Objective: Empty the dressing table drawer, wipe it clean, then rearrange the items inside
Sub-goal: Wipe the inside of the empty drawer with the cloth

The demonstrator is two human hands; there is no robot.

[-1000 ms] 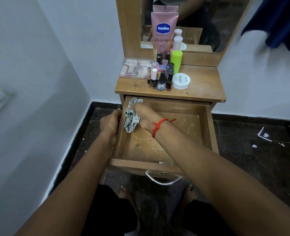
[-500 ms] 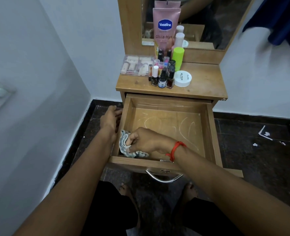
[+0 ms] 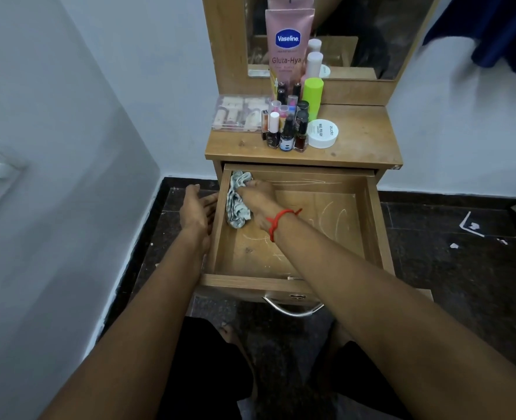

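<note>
Dark floor tiles surround the open drawer (image 3: 372,225); right hand (image 3: 258,197) presses the bunched cloth (image 3: 235,204) into its far-left corner, left hand (image 3: 194,212) loosely open outside the left wall.

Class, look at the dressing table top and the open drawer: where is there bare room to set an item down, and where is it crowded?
The table top is bare right of the white jar, up to its right edge. Its left half is crowded with nail polish bottles and a clear case. The drawer floor is bare, except its back left corner, where the right hand presses a cloth.
</note>
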